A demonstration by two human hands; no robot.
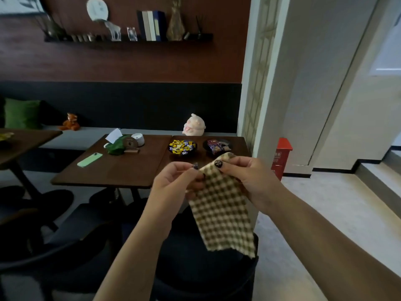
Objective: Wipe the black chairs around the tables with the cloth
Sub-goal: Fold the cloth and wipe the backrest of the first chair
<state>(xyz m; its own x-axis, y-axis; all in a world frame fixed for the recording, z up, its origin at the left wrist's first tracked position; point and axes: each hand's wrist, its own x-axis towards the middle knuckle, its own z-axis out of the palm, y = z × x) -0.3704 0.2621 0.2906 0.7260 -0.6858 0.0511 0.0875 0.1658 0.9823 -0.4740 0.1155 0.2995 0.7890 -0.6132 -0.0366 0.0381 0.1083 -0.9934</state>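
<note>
The checked cloth [221, 205] hangs in mid-air in front of the person, held up by its top edge above a black chair [201, 268] that sits directly below. The left hand [175, 185] pinches the cloth's upper left corner between thumb and fingertips; the right hand [249, 179] has its grip curled over the upper right part, thumb pressed on the front of the fabric. The rest of the cloth dangles loose, touching nothing.

This looks like the readying step — the cloth being spread or refolded before any wiping. No chair is being touched yet. The next move probably calls for gathering the cloth into one hand and lowering it onto the chair beneath.

A second black chair [65, 240] stands to the left, just beside the first. Beyond them the worktop [121, 170] carries a green phone [90, 159] and two bowls of sweets [182, 147], its near edge close behind the hands. To the right the floor [325, 203] lies open — the easier side for stepping round.
</note>
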